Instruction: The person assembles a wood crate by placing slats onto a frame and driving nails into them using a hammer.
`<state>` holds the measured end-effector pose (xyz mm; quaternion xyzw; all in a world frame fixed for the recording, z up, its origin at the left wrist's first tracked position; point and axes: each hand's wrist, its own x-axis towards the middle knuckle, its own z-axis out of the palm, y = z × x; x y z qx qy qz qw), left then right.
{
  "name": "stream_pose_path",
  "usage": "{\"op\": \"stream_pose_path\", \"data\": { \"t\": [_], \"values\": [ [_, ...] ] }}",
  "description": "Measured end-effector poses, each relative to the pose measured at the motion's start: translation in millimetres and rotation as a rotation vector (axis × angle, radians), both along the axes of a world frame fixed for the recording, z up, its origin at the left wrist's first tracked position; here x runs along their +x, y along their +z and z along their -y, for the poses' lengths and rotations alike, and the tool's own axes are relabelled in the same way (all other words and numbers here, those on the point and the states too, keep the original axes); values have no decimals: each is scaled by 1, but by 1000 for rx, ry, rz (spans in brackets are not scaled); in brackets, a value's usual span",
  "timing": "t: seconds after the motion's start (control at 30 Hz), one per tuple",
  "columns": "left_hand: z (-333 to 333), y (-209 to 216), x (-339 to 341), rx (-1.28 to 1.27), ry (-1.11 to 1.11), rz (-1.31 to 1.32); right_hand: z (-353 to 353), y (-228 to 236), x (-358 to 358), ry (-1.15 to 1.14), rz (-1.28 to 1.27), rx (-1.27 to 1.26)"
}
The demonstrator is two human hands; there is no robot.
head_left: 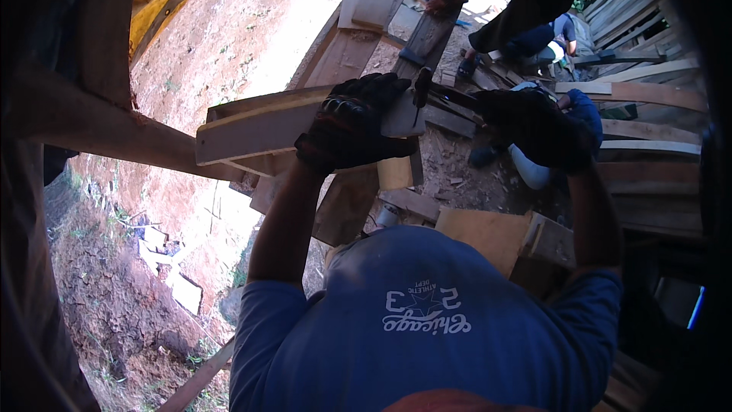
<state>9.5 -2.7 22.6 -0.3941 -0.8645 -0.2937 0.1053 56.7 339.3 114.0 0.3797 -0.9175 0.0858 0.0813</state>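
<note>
My left hand [347, 122], in a dark glove, spans a long wooden piece [255, 133], fingers over its far side and thumb along its near side. This piece looks built from boards, with a pale curved edge. In my gloved right hand [537, 126] is a hammer [422, 88], its handle pointing right and its head close above the wood's right end, beside my left fingertips. A thin dark line shows under the hammer head; whether it is a nail or part of the hammer, I cannot tell.
Planks [358, 53] and small boards lie ahead. A person in dark clothes [526, 0] bends over them, and others crouch at right beside stacked lumber [648, 137]. A thick beam [114, 126] crosses at left above a dirt slope [213, 46]. Wood blocks [488, 236] sit near me.
</note>
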Motion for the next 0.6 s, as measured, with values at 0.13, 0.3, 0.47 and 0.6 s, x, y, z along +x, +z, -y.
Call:
{"op": "stream_pose_path", "data": {
  "t": [0.13, 0.3, 0.47, 0.6],
  "values": [
    [-13, -7, 4, -48, 183, 30, 1, 6, -4, -118, -1, -28],
    [-18, -5, 0, 1, 180, 87, -1, -16, -5, -73, 221, -325],
    [-18, -18, 0, 18, 82, -131, -6, -10, -9, -132, 167, -305],
    [-12, -13, -1, 52, -93, -105, -12, -6, 4, -256, 434, -707]
  ]
}}
